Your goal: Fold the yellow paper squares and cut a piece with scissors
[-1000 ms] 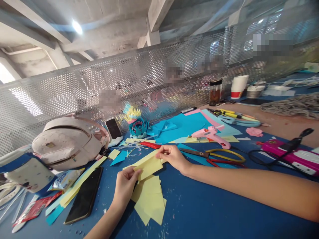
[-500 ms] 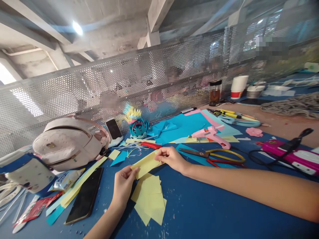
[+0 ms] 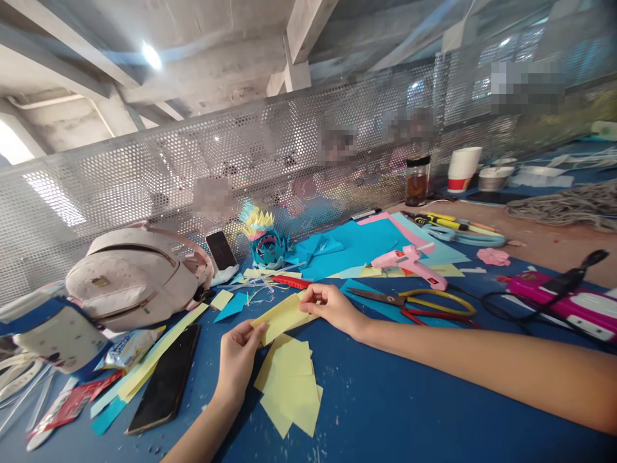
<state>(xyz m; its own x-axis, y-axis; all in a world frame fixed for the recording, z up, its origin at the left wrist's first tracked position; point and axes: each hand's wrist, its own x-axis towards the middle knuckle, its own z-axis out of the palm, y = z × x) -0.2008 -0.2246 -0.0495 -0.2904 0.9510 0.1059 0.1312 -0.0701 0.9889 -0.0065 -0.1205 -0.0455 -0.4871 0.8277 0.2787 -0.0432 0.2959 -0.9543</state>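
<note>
A pouch (image 3: pixel 60 344) stands at the far left of the blue table (image 3: pixel 409 399); a red wrapper (image 3: pixel 70 406) lies before it, a snack packet (image 3: pixel 132 349) just right of it; behind the packet sits a pale backpack (image 3: pixel 128 276), near the mesh screen (image 3: pixel 144 167); long paper strips (image 3: pixel 168 346) lie slantwise beside a dark phone (image 3: pixel 166 386), and a smaller phone (image 3: pixel 220 251) leans upright right of the backpack; the left hand (image 3: pixel 238 357) has thumb and fingers clamped on the near left end of a yellow strip (image 3: pixel 280 318); beyond it stands a spiky paper model (image 3: pixel 266 241); the strip is held at a slant between the two hands, just above a fanned pile of yellow pieces (image 3: pixel 292 386); a red cutter (image 3: pixel 292 281) lies right behind it; the right hand (image 3: pixel 335 310) pinches the strip's far right end, thumb and fingers together on it; blue sheets (image 3: pixel 357 244) spread behind that hand; scissors (image 3: pixel 414 300) lie to its right, with a pink glue gun (image 3: pixel 407 260) beyond them; a lidded jar (image 3: pixel 417 181) and paper cups (image 3: pixel 463 168) stand farther back; at the far right are a coil of rope (image 3: pixel 569 204) and a magenta case (image 3: pixel 563 302), a black cord (image 3: pixel 511 312) beside it.
</note>
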